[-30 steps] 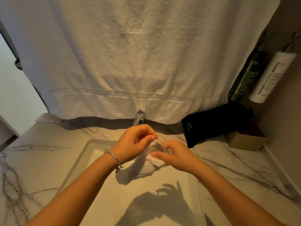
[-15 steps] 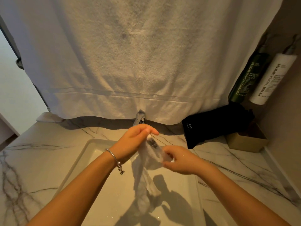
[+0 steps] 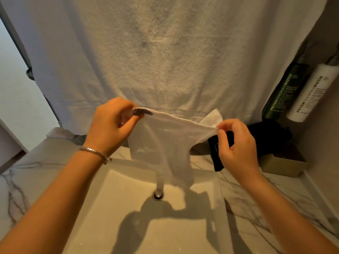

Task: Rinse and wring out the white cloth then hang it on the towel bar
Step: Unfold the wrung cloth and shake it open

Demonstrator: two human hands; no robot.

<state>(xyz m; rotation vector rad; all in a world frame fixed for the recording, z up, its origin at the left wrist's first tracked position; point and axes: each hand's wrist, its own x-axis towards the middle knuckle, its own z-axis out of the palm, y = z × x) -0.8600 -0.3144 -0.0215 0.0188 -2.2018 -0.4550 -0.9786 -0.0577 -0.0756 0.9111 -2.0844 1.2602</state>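
Note:
The small white cloth hangs spread out above the sink, its top edge pulled taut between both hands. My left hand pinches the left corner, where a dark label sticks out. My right hand pinches the right part of the top edge, and a corner of the cloth sticks up behind it. The lower part of the cloth droops toward the drain. The towel bar is hidden behind a large white towel hanging in front of me; only a dark fitting shows at the left.
A thin stream of water falls toward the drain below the cloth. A black pouch and a tan box sit on the marble counter at the right. Two tall bottles, one dark green and one white, lean in the right corner.
The cloth was bunched between my hands over the sink, then dangled from my left hand. Both hands have risen and moved apart, stretching it open.

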